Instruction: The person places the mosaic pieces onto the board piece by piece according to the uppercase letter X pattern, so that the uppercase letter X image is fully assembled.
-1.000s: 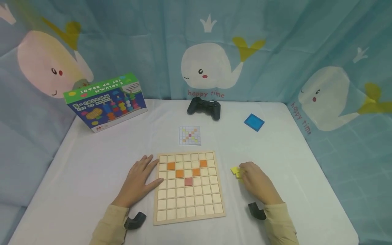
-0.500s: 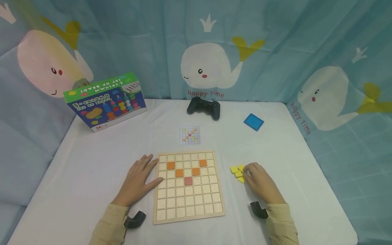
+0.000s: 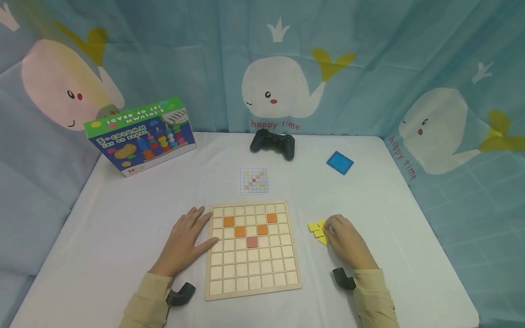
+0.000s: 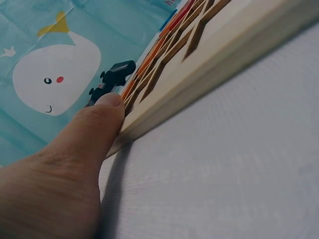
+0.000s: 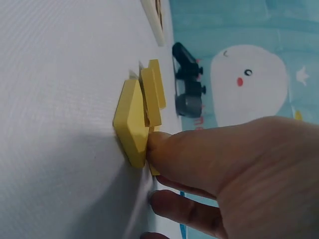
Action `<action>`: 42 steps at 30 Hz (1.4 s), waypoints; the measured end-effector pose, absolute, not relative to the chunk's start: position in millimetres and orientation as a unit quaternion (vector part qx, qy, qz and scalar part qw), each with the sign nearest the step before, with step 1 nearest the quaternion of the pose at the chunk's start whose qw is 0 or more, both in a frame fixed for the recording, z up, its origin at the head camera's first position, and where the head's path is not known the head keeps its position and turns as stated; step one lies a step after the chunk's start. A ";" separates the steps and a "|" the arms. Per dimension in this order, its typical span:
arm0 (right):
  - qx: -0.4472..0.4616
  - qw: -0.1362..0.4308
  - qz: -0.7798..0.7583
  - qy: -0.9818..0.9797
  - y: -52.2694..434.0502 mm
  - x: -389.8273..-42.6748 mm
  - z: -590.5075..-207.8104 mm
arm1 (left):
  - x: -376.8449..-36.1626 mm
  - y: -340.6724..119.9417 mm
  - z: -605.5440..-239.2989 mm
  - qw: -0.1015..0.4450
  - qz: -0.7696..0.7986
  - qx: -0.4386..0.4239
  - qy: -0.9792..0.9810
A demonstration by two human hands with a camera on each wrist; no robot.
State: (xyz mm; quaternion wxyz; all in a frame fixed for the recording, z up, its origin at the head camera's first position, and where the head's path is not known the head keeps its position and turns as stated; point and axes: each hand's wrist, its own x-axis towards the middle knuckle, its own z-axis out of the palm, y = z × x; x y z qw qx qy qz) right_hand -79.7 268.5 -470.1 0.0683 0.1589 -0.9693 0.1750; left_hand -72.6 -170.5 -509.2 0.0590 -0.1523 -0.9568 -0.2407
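A wooden grid board [image 3: 254, 269] lies on the table, with several orange tiles [image 3: 262, 229] and one red tile [image 3: 252, 242] in its squares. My left hand [image 3: 186, 243] rests at the board's left side, fingers spread; its thumb [image 4: 97, 122] touches the board's edge. To the right of the board, my right hand [image 3: 347, 239] bends its fingers over a small cluster of yellow tiles [image 3: 314, 227]. Its thumb [image 5: 172, 149] presses on one of the yellow tiles [image 5: 153, 171], pinching it; the index fingertip is hidden behind the thumb.
A printed pattern card [image 3: 254, 181] lies beyond the board. Farther back are a black game controller [image 3: 272, 144] and a blue square piece [image 3: 340, 162]. A bead-set box [image 3: 143, 139] stands at the back left, before a whale-print curtain [image 3: 213, 59].
My right hand drew back right from over the yellow tiles, uncovering more of them, then moved slightly back toward them. The left hand and the board stayed where they were.
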 end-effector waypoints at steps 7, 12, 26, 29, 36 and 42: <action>0.157 0.070 0.169 -0.971 266.7 -81.0 -470.8 | -72.5 -170.6 -509.0 0.059 -0.239 -0.153 -0.957; 0.151 0.062 0.170 -0.972 266.5 -82.0 -470.7 | -72.3 -170.0 -507.6 0.061 -0.242 -0.154 -0.956; 0.267 0.107 0.186 -0.939 235.2 -87.6 -444.7 | -73.9 -170.6 -508.7 0.060 -0.240 -0.155 -0.956; 0.296 0.094 0.175 -0.934 216.5 -85.2 -440.1 | -73.6 -170.6 -509.1 0.060 -0.242 -0.156 -0.956; 0.407 0.070 0.171 -0.895 172.6 -75.4 -440.6 | -73.7 -170.9 -510.1 0.059 -0.242 -0.153 -0.956; 0.453 0.071 0.161 -0.874 141.0 -66.6 -451.4 | -73.8 -171.1 -509.6 0.054 -0.242 -0.153 -0.956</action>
